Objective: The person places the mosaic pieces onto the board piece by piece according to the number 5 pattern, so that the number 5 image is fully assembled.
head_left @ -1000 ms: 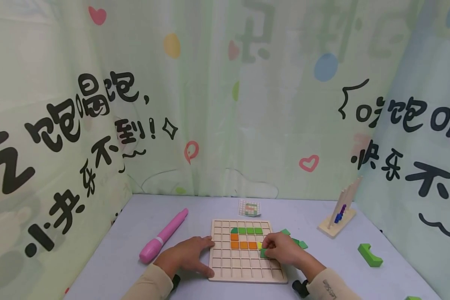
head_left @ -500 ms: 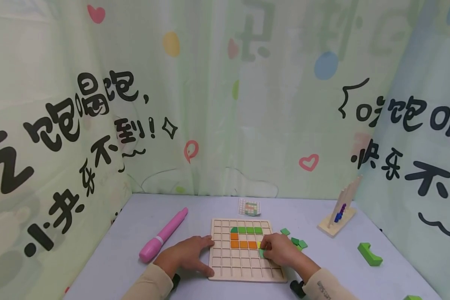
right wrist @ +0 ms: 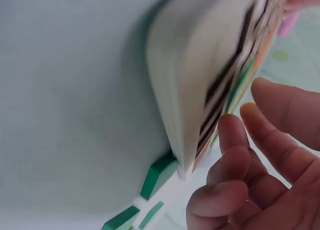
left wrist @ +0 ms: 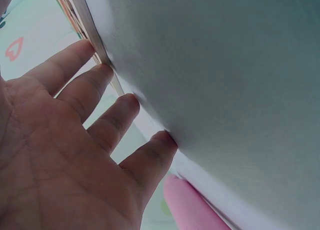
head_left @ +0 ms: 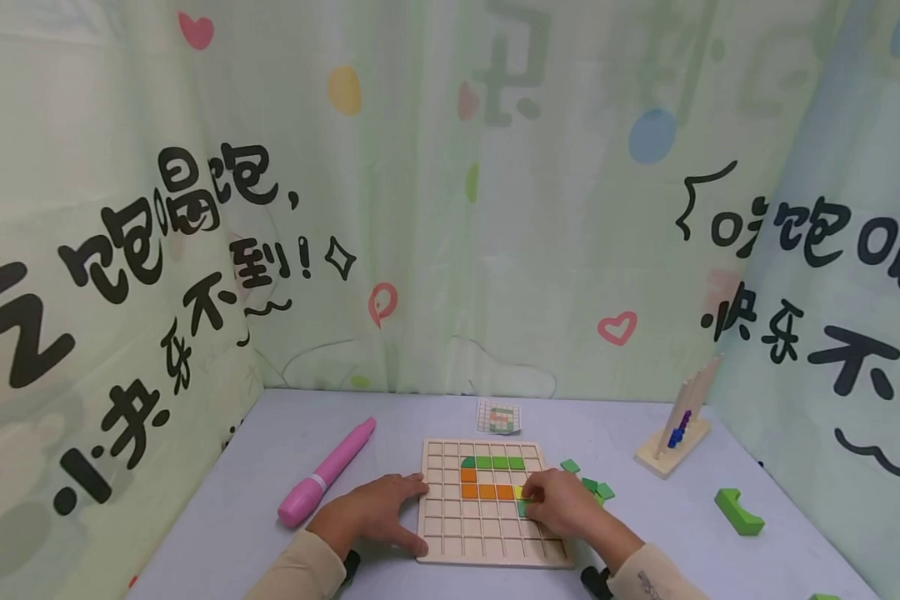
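Note:
A square wooden grid board (head_left: 450,542) lies in front of me in the head view. My left hand (head_left: 371,512) rests at its left side, fingers spread and fingertips against the edge, as the left wrist view also shows. Over the board's right part, my right hand (head_left: 562,502) has thumb and bent fingertips at a green tile (head_left: 522,509), partly covered by the hand. Just above that tile is a yellow one (head_left: 520,492), at the end of a row of orange tiles (head_left: 487,492). Farther up runs a row of green tiles (head_left: 501,463).
Loose green tiles (head_left: 589,483) lie right of the board. A printed pattern card (head_left: 499,418) is behind it. On the left lies a pink pen-shaped object (head_left: 326,472). A wooden stand (head_left: 675,437) and a green notched block (head_left: 740,512) are farther right.
The green tile under my right fingertips has shifted slightly and now sits lower in its cell, flatter on the board. The left hand stays at the board's edge.

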{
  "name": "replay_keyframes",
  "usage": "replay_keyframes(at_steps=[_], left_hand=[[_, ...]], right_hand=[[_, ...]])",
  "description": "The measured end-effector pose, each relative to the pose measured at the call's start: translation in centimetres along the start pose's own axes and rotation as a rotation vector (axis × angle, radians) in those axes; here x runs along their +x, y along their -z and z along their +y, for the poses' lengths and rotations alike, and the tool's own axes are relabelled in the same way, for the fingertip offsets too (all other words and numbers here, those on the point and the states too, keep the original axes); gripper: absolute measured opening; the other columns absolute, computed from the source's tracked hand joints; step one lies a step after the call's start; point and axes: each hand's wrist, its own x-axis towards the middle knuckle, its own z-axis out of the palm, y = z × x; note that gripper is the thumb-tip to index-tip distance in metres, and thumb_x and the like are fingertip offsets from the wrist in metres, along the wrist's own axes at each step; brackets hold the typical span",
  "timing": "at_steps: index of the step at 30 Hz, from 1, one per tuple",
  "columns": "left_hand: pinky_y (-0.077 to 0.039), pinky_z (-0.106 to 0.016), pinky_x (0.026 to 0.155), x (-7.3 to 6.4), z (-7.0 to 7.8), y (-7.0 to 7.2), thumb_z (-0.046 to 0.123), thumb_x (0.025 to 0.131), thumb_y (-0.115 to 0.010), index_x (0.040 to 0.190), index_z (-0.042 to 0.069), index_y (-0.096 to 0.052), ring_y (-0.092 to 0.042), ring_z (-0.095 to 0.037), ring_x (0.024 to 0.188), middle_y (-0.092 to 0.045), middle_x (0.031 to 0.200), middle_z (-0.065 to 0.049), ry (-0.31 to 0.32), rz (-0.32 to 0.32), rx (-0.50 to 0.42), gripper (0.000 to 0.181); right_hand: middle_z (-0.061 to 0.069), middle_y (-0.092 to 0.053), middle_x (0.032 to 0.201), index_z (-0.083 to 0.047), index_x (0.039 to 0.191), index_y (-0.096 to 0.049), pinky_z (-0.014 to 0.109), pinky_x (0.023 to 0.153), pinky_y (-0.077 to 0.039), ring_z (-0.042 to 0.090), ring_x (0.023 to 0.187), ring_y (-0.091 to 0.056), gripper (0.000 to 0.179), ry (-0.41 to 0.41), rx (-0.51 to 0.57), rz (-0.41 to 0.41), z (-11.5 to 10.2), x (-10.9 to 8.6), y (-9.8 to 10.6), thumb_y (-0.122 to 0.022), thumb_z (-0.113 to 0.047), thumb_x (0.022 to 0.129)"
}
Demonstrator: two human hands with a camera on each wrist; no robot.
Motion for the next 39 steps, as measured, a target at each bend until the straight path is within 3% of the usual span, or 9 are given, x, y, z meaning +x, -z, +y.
replay_keyframes(at_steps=[5,11,16,22,31,39], left_hand=[[-0.036,-0.052,0.122,-0.2,0.2,0.0,0.047,0.075,-0.091,0.15,0.017,-0.055,-0.041,-0.033,0.151,-0.046,0.163,-0.002,0.002,0.001,-0.001,0.088],[-0.035,-0.052,0.123,-0.3,0.3,0.2,0.047,0.076,-0.091,0.15,0.018,-0.055,-0.04,-0.034,0.151,-0.046,0.163,-0.001,0.008,-0.001,0.012,0.087],[-0.035,-0.052,0.123,-0.4,0.1,0.2,0.048,0.076,-0.091,0.15,0.017,-0.055,-0.04,-0.033,0.151,-0.045,0.163,-0.002,0.012,-0.006,0.005,0.088],[-0.036,-0.051,0.123,-0.3,-0.1,0.1,0.049,0.076,-0.09,0.151,0.019,-0.054,-0.04,-0.031,0.151,-0.045,0.164,0.0,0.008,-0.01,0.018,0.088],[-0.038,-0.048,0.122,0.2,0.1,-0.3,0.053,0.076,-0.089,0.151,0.024,-0.055,-0.041,-0.027,0.15,-0.045,0.163,0.005,0.008,-0.006,0.033,0.087],[-0.039,-0.049,0.121,0.3,-0.3,-0.3,0.055,0.075,-0.089,0.151,0.027,-0.054,-0.042,-0.027,0.15,-0.045,0.163,0.007,0.045,-0.007,0.05,0.088]], right_hand=[[0.001,-0.062,0.088,-0.009,0.106,-0.073,0.032,0.065,-0.048,0.017,0.081,-0.054,0.015,-0.052,0.092,0.012,1.4,0.0,1.3,-0.075,-0.01,0.091],[0.004,-0.063,0.093,-0.002,0.114,-0.071,0.032,0.068,-0.05,0.019,0.083,-0.055,0.021,-0.114,0.103,0.06,4.1,0.6,3.0,-0.071,-0.009,0.093],[0.009,-0.063,0.096,0.003,0.119,-0.068,0.031,0.065,-0.05,0.02,0.081,-0.056,0.027,-0.179,0.061,0.085,5.8,2.1,3.7,-0.069,-0.01,0.095],[0.015,-0.069,0.104,0.007,0.121,-0.067,0.036,0.07,-0.054,0.021,0.082,-0.06,0.033,-0.235,-0.031,0.067,6.2,3.6,4.1,-0.069,-0.014,0.096],[0.01,-0.065,0.084,0.001,0.095,-0.071,0.033,0.06,-0.049,0.023,0.073,-0.06,0.019,-0.295,-0.08,0.043,6.5,4.6,3.8,-0.07,-0.017,0.093],[0.008,-0.063,0.086,-0.004,0.092,-0.066,0.032,0.061,-0.047,0.022,0.075,-0.057,0.011,-0.216,-0.068,0.055,6.1,5.3,3.3,-0.074,-0.01,0.089]])
